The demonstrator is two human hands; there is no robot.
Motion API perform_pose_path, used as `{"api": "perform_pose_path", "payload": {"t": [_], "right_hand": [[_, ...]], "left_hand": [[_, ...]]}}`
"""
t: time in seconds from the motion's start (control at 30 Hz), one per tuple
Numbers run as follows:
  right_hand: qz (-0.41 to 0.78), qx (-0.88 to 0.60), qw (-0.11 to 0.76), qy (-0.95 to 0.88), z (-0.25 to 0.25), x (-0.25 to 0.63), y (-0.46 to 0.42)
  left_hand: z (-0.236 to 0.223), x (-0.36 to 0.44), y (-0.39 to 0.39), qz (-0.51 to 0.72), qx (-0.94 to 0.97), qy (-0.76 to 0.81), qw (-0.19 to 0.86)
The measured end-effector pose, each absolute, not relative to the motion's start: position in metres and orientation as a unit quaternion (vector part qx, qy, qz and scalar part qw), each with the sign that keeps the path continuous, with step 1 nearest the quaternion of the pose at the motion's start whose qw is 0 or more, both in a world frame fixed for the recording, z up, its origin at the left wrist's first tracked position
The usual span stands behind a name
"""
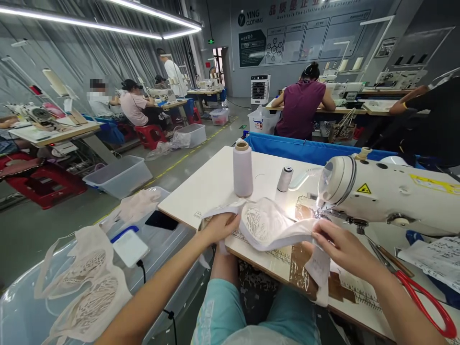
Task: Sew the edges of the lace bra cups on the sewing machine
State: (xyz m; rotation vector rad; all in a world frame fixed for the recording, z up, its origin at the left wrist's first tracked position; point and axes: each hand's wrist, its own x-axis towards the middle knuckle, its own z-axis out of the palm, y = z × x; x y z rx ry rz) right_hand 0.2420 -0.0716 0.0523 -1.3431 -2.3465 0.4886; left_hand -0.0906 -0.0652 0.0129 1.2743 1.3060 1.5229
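a white lace-cupped fabric bra (259, 223) was stretched sideways, pinched by fingers of left hand (218, 228) and right hand (339, 243). the right was placed nearer the white sewing machine (381, 187).

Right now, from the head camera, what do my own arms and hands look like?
Your left hand and right hand are bare, with no gloves. The left forearm and right forearm show no sleeve, watch, bracelet or marking. Rings I can't rule out, since part of each hand is hidden.
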Motion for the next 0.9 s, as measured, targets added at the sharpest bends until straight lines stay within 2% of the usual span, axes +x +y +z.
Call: {"api": "perform_pose_path", "payload": {"t": [0.1, 0.2, 0.37, 0.5, 0.63, 0.73, 0.8, 0.9], "right_hand": [[0.134, -0.485, 0.192, -0.842, 0.04, 0.231, -0.062], [0.113, -0.488, 0.171, -0.849, 0.017, 0.22, -0.055], [0.074, -0.478, 0.156, -0.861, -0.017, 0.213, -0.053], [0.068, -0.469, 0.173, -0.864, -0.021, 0.214, -0.054], [0.073, -0.461, 0.196, -0.862, -0.02, 0.215, -0.053], [0.076, -0.46, 0.203, -0.861, -0.021, 0.216, -0.053], [0.078, -0.465, 0.202, -0.859, -0.023, 0.216, -0.053], [0.077, -0.465, 0.209, -0.857, -0.024, 0.216, -0.052]], "left_hand": [[0.015, -0.082, -0.035, 0.464, 0.693, 0.47, 0.289], [0.019, -0.086, -0.026, 0.448, 0.725, 0.459, 0.249], [0.034, -0.114, -0.044, 0.383, 0.698, 0.501, 0.34], [0.05, -0.116, -0.037, 0.343, 0.633, 0.548, 0.426], [0.055, -0.096, -0.012, 0.538, 0.538, 0.544, 0.354], [0.054, -0.08, 0.005, 0.688, 0.484, 0.499, 0.208], [0.049, -0.071, 0.016, 0.691, 0.49, 0.512, 0.142], [0.036, -0.062, 0.034, 0.648, 0.481, 0.543, 0.232]]}}
